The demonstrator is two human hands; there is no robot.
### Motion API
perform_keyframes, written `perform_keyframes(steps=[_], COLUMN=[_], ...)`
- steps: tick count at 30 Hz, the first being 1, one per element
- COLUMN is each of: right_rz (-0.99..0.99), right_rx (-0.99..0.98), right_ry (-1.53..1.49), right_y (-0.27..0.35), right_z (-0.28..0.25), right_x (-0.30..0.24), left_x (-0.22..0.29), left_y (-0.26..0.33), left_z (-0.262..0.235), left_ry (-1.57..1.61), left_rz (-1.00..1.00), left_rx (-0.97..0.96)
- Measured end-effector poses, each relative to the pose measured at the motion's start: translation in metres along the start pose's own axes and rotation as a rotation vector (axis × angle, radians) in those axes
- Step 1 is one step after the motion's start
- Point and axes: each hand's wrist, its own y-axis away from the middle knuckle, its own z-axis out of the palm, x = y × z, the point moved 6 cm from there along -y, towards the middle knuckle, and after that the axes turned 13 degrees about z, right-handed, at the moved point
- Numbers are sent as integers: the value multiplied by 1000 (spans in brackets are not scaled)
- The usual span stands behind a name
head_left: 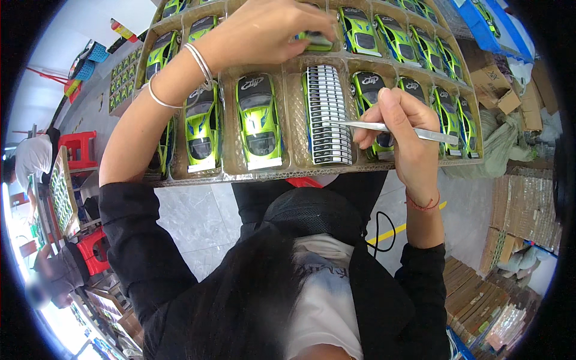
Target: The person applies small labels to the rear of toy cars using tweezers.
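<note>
My left hand reaches across the far row of the tray, its fingers bent round a green toy car. Much of that car is hidden under the hand. In my right hand a pair of metal tweezers is pinched, with the tips pointing left. They reach over a strip of black and white stickers. This strip lies in a compartment of the tray that holds no car. A green toy car with a black hood sits in the compartment to its left.
More green cars fill other compartments. Cardboard stacks and an open carton stand at the right, near a blue bin. Red stools and other people are at the left.
</note>
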Motion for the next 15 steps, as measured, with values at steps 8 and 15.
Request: perform_keyframes(steps=[8, 15], right_rz=[59, 81], right_rx=[18, 2], right_ry=[21, 18], right_y=[2, 3], right_z=[0, 3], right_x=[9, 11], left_x=[5, -8], left_y=[9, 29], left_z=[-4, -26], left_ry=[-65, 258], left_rz=[47, 103], left_rx=[383, 809])
